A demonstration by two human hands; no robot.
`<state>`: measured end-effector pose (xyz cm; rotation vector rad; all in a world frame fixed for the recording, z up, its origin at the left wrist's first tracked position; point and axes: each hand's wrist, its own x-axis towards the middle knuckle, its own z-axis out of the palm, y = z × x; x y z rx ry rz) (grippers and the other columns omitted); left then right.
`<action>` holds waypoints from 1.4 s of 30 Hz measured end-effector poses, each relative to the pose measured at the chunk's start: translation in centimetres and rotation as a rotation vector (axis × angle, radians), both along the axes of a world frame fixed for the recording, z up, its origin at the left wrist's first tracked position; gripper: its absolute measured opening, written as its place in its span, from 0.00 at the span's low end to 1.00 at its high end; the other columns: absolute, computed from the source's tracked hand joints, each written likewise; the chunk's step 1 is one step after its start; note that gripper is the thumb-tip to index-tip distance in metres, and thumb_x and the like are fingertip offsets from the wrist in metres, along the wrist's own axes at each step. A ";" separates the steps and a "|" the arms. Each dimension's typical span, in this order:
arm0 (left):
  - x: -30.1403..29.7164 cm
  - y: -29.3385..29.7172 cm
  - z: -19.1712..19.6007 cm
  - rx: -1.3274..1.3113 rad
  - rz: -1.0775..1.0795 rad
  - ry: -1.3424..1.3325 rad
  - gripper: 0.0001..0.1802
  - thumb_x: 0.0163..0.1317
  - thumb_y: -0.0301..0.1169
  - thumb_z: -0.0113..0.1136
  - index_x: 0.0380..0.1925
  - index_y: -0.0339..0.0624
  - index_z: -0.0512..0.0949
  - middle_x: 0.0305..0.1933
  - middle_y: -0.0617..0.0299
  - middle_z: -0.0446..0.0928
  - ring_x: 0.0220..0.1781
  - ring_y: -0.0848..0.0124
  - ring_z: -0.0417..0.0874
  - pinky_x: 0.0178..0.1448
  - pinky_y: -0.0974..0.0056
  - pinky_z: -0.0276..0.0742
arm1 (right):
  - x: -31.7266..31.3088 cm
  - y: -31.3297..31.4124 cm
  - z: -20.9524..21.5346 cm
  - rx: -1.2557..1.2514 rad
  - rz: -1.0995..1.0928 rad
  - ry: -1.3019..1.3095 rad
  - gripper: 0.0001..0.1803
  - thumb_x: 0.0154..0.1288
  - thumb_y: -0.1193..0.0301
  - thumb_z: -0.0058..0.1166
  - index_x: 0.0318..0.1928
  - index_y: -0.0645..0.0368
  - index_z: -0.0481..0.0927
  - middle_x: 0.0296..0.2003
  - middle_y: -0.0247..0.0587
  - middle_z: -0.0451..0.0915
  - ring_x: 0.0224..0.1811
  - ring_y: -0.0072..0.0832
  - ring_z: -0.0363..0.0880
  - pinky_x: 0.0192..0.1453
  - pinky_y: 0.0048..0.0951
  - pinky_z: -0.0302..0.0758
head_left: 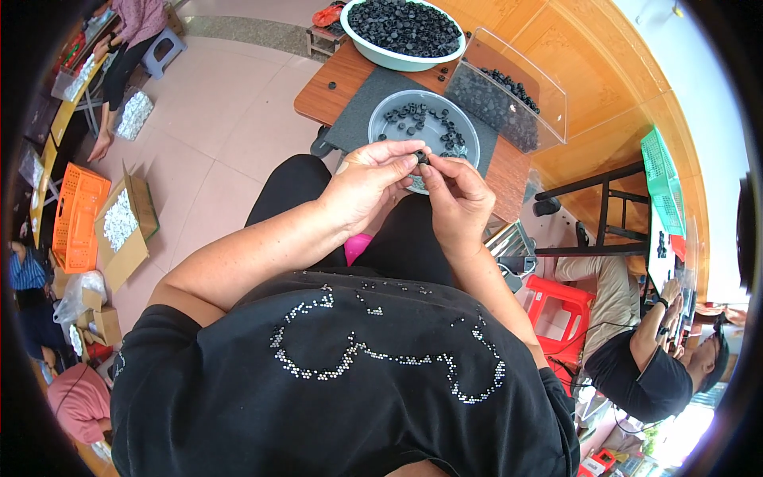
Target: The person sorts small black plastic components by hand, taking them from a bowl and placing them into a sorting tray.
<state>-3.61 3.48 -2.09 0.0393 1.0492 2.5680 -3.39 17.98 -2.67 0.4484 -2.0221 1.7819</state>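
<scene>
Between my fingertips is a small round black part [421,157], like a cap or knob, partly covered by the fingers. My left hand [368,181] pinches it from the left with thumb and fingers. From the right, the thumb and forefinger of my right hand [462,196] close on the same part. Just beyond the hands, a translucent grey bowl [475,137] holds loose black parts of similar look. It stands on a dark grey mat [359,111] at the edge of a brown wooden table [318,97].
A pale basin [364,56] heaped with black parts stands at the back. Beside it, a clear box [556,111] holds more. Right are a red stool [559,306] and a seated person in black [644,374]. Left are an orange crate [79,211] and a carton [127,258] of white pieces.
</scene>
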 end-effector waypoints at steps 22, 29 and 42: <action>1.4 0.2 0.6 -0.773 0.269 0.655 0.12 0.65 0.24 0.48 0.47 0.35 0.75 0.34 0.57 0.80 0.35 0.78 0.79 0.40 0.73 0.76 | -0.6 1.1 -0.2 -0.450 0.441 -0.517 0.09 0.57 0.78 0.58 0.40 0.64 0.78 0.32 0.40 0.80 0.32 0.25 0.80 0.40 0.25 0.76; 1.4 0.3 -0.1 -0.679 0.213 0.464 0.14 0.65 0.23 0.47 0.49 0.34 0.73 0.36 0.56 0.81 0.34 0.76 0.81 0.40 0.71 0.79 | -0.3 0.3 -1.0 -0.525 0.478 -0.561 0.04 0.61 0.77 0.54 0.37 0.63 0.76 0.32 0.38 0.78 0.33 0.23 0.76 0.39 0.25 0.74; 2.1 0.8 0.2 -0.470 0.062 0.051 0.19 0.68 0.23 0.34 0.55 0.29 0.66 0.50 0.50 0.74 0.47 0.68 0.79 0.53 0.67 0.76 | -1.0 0.4 -3.6 -0.366 0.503 -0.479 0.06 0.60 0.80 0.53 0.38 0.61 0.73 0.36 0.33 0.75 0.40 0.20 0.75 0.47 0.22 0.71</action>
